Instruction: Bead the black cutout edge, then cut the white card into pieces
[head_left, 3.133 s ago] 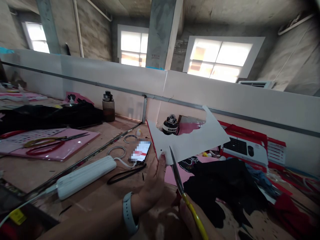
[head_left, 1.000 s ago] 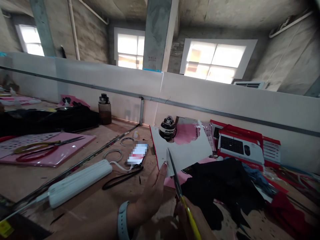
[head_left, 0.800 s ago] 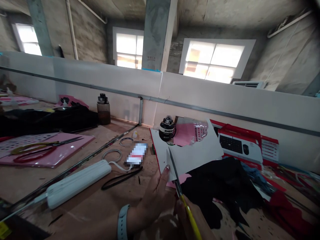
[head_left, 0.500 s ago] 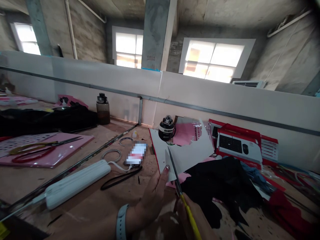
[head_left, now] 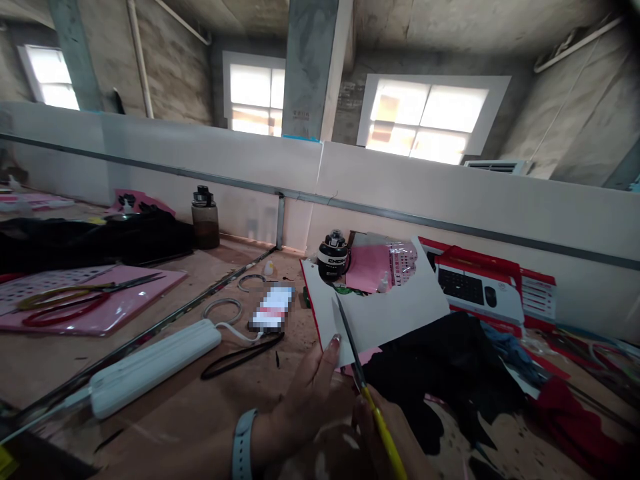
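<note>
My left hand pinches the lower edge of a white sheet of card, thumb on top. The card has a red left edge and a curved cut-out along its far side. My right hand grips scissors with yellow handles. Their dark blade points away from me and lies across the card, just right of my left thumb. Whether the blades are parted is hard to make out. Black fabric lies right of the card, and a black round bottle stands behind it.
A phone on a white cable and a white power strip lie to the left. Another pair of scissors rests on a pink packet. A brown-tinted bottle and red keyboard boxes stand at the back.
The card has swung to the right at its far end, uncovering more of the pink sheet behind it. My left hand has shifted slightly right; the scissors have barely moved.
</note>
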Available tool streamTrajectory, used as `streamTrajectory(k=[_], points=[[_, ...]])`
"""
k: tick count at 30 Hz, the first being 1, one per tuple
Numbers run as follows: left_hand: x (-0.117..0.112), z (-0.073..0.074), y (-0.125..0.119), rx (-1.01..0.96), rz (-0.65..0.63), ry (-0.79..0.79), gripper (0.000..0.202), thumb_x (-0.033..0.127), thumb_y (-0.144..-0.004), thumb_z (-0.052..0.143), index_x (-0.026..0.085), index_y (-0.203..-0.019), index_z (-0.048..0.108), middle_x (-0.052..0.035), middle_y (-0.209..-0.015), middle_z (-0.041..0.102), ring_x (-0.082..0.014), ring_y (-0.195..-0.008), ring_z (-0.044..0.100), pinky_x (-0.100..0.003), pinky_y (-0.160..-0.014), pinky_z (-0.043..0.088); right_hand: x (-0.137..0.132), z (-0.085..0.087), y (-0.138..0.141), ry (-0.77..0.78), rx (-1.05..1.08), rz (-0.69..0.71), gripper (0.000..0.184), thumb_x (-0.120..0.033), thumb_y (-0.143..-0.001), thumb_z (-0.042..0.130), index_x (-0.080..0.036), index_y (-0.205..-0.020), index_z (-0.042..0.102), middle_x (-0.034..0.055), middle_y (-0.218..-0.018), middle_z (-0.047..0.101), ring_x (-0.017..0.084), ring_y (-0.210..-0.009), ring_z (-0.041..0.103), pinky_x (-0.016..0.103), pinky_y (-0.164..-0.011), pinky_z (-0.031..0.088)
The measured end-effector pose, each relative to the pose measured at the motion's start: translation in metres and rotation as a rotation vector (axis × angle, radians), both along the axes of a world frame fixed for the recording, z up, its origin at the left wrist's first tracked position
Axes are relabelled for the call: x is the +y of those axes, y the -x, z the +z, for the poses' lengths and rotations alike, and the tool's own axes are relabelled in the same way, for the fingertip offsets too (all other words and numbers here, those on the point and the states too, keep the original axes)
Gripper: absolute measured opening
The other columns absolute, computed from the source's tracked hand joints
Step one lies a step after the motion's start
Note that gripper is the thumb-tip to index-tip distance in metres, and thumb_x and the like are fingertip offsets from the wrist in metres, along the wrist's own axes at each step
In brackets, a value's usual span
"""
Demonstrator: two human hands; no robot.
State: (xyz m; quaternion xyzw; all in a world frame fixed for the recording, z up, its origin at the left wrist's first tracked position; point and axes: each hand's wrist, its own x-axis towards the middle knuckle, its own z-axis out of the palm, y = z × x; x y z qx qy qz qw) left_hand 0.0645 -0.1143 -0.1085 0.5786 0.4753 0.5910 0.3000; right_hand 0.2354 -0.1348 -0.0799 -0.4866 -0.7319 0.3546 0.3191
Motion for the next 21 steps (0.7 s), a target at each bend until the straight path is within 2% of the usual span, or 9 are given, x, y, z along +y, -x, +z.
streamTrajectory(k=[5,9,12,14,17,21], points=[[-0.001,0.006,0.002,0.008,-0.015,0.018,0.039,0.043,-0.078,0.062,0.023,-0.109,0.071,-0.0086,-0.122,0.067,-0.0307,-0.119,0.057,-0.04,-0.11,0.04,-0.001,0.01,0.004,0.019,0.025,0.028,0.064,-0.073,-0.085,0.036,-0.02,-0.095,0.069,0.0097,-0.082,0.073,0.025,-0.077,0.067,0.029,-0.073,0.054],[-0.006,0.018,-0.001,0.029,-0.065,0.04,0.038,0.047,-0.081,0.058,0.023,-0.107,0.071,-0.0073,-0.117,0.07,-0.0272,-0.114,0.061,-0.038,-0.106,0.045,-0.003,0.021,0.003,0.04,0.048,0.016,0.054,-0.066,-0.088,0.039,-0.023,-0.098,0.07,0.0087,-0.087,0.073,0.026,-0.085,0.069,0.029,-0.077,0.054],[-0.008,0.023,-0.005,-0.017,-0.113,0.03,0.04,0.051,-0.083,0.054,0.023,-0.107,0.071,-0.0074,-0.11,0.072,-0.0258,-0.109,0.064,-0.037,-0.102,0.048,0.001,0.018,0.0,0.062,0.032,0.008,0.044,-0.065,-0.085,0.046,-0.029,-0.091,0.07,0.0068,-0.082,0.074,0.029,-0.086,0.069,0.029,-0.075,0.055],[-0.009,0.022,-0.007,-0.028,-0.114,0.021,0.042,0.053,-0.081,0.056,0.023,-0.106,0.071,-0.0084,-0.108,0.073,-0.0265,-0.108,0.064,-0.037,-0.1,0.05,0.005,0.013,0.0,0.082,0.021,0.017,0.042,-0.065,-0.084,0.048,-0.029,-0.088,0.07,0.0066,-0.078,0.074,0.029,-0.082,0.069,0.03,-0.072,0.055],[-0.008,0.016,-0.005,-0.002,-0.093,-0.001,0.043,0.054,-0.079,0.058,0.023,-0.107,0.071,-0.0091,-0.109,0.072,-0.0285,-0.111,0.063,-0.038,-0.1,0.049,0.007,0.007,0.0,0.099,0.014,0.027,0.05,-0.067,-0.085,0.044,-0.024,-0.09,0.07,0.0081,-0.079,0.074,0.027,-0.078,0.069,0.03,-0.071,0.055],[-0.008,0.004,-0.001,0.054,-0.108,-0.017,0.041,0.048,-0.08,0.059,0.024,-0.11,0.07,-0.0088,-0.119,0.068,-0.0304,-0.118,0.059,-0.041,-0.104,0.046,-0.001,0.008,0.003,0.068,0.042,-0.003,0.058,-0.071,-0.085,0.041,-0.022,-0.092,0.071,0.0089,-0.081,0.074,0.027,-0.082,0.069,0.03,-0.073,0.055]])
